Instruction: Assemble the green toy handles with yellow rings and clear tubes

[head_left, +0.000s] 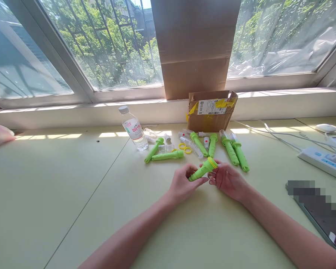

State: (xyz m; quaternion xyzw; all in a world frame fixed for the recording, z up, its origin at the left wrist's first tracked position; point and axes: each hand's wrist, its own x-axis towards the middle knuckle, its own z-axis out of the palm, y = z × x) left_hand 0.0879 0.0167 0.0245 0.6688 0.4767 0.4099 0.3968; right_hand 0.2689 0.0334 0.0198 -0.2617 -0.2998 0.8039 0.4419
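Note:
My left hand (184,181) is closed around the lower part of a green plastic handle (199,172), tilted with its wide end up to the right. A yellow ring (212,163) sits at that wide end. The fingers of my right hand (229,180) are bent and grip the ring's edge; part of the fingertips is hidden behind it. Beyond my hands lie more green handles (168,155), loose yellow rings (187,150) and clear plastic tubes (194,148). Two green handles with clear tubes on their ends (230,149) rest farther right.
A water bottle (134,130) stands at the back left, and an open cardboard box (211,116) is against the window wall. To the right are a power strip (322,160) with cables and a phone (310,209). A pinkish bag (0,135) lies far left.

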